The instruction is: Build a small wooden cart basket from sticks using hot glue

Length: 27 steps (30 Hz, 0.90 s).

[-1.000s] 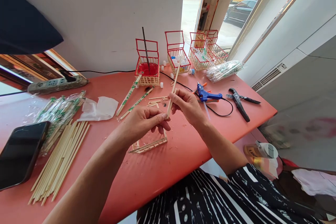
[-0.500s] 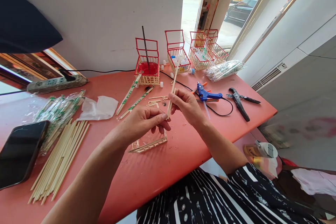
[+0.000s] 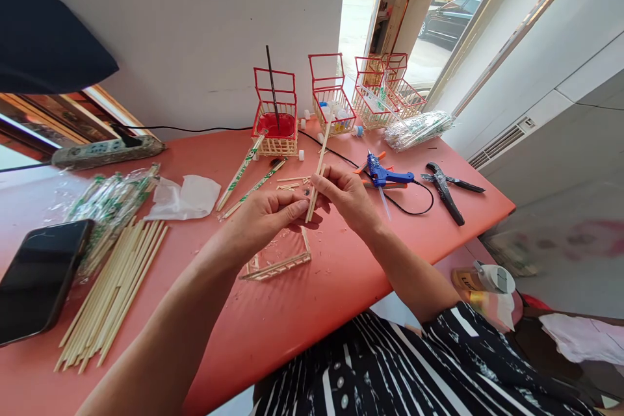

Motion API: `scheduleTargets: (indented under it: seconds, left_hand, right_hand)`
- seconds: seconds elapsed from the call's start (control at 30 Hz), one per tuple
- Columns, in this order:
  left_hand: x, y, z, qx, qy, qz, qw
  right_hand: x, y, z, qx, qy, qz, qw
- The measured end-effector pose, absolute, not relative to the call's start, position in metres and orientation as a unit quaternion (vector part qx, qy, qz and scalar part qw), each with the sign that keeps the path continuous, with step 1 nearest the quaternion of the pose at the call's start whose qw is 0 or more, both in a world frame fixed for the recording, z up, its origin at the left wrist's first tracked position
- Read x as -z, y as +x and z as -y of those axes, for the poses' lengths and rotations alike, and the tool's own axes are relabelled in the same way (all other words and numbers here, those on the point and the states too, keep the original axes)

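Both my hands meet over the middle of the red table (image 3: 341, 286). My right hand (image 3: 348, 198) pinches a pair of bamboo sticks (image 3: 319, 162) that slant up toward the back. My left hand (image 3: 266, 218) is closed, its thumb and fingertips on the lower end of the same sticks. Just below my hands lies a small square frame of glued sticks (image 3: 283, 263). A blue glue gun (image 3: 385, 177) rests just right of my right hand.
Loose bamboo sticks (image 3: 112, 296) and a black phone (image 3: 36, 279) lie at the left, with wrapped chopsticks (image 3: 110, 205) behind. Several red and bamboo miniature carts (image 3: 275, 123) stand at the back. Black cutters (image 3: 443, 188) lie at the right near the table edge.
Both hands shifted slightly away from me and closer together, with the sticks still held; the view drifted a little.
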<state>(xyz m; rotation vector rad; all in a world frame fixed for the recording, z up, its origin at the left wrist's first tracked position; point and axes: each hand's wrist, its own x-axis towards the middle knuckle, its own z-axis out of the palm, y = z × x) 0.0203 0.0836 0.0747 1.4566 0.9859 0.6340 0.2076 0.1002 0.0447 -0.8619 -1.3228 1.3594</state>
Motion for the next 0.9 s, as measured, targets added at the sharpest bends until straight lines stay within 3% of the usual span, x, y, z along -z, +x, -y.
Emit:
scheduleTargets:
  seconds: [0.9]
  left_hand:
    - [-0.0726, 0.0240, -0.0830, -0.300, 0.589, -0.454, 0.597]
  right_hand:
    - [-0.0401, 0.2008, -0.0962, -0.524, -0.382, 0.577, 0.497]
